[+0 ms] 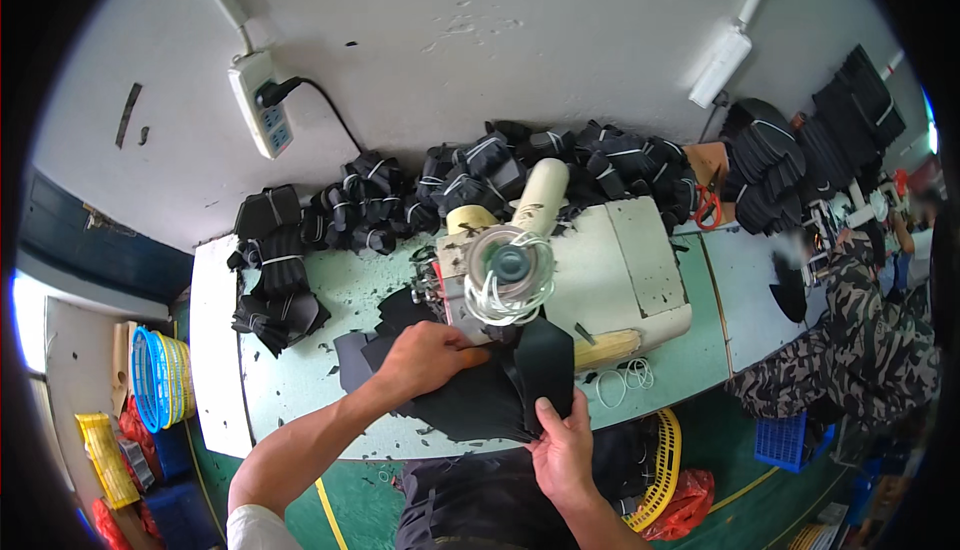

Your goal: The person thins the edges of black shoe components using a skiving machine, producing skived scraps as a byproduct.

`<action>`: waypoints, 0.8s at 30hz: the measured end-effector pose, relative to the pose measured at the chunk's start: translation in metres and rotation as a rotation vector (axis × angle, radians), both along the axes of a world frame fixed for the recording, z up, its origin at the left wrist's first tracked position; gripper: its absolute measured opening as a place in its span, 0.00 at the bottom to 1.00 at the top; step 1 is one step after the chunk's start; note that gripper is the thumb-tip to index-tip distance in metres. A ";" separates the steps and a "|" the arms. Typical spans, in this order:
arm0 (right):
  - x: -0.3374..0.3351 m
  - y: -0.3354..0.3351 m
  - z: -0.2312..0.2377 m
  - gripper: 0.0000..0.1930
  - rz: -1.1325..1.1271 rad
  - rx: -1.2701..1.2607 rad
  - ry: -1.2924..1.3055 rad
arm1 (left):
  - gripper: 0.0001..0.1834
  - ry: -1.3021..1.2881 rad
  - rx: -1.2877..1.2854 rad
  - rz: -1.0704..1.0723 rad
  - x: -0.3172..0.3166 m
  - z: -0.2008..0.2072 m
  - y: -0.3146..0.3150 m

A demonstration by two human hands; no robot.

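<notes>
A cream sewing machine point(620, 280) stands on the pale green tabletop. A fan of thin black cut sheet pieces point(470, 402) lies at its near side, partly under the machine head. My left hand point(425, 360) is closed on the upper part of these pieces, right beside the head; its fingertips are partly hidden. At the right lower corner of the pieces, my right hand point(563, 442) pinches their edges, thumb on top and fingers beneath. A round spool point(508, 265) with loose white cord sits on top of the machine head, covering the needle area.
Tied bundles of black pieces point(465, 175) line the wall behind, with more bundles point(280, 270) at left. Orange-handled scissors point(707, 208) hang near the machine. White cord point(625, 382) lies at right. A yellow basket point(664, 470) stands below. Someone in camouflage point(850, 350) works at right.
</notes>
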State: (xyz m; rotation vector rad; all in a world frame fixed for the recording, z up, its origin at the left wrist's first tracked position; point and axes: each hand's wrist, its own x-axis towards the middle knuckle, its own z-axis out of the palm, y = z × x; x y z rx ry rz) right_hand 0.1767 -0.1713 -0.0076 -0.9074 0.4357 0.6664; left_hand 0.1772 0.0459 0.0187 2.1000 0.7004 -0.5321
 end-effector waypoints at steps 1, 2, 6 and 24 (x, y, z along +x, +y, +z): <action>0.000 0.001 0.002 0.26 0.002 0.001 0.001 | 0.19 0.010 -0.021 0.015 0.006 0.001 -0.005; 0.000 0.001 0.004 0.26 -0.018 0.000 0.014 | 0.20 0.019 -0.041 0.030 0.009 0.002 -0.008; -0.009 -0.002 0.001 0.27 -0.009 -0.047 0.016 | 0.22 -0.082 -0.200 0.032 -0.011 -0.004 0.006; -0.001 -0.002 0.007 0.27 -0.107 -0.005 0.009 | 0.18 -0.025 0.003 -0.072 0.006 -0.004 0.000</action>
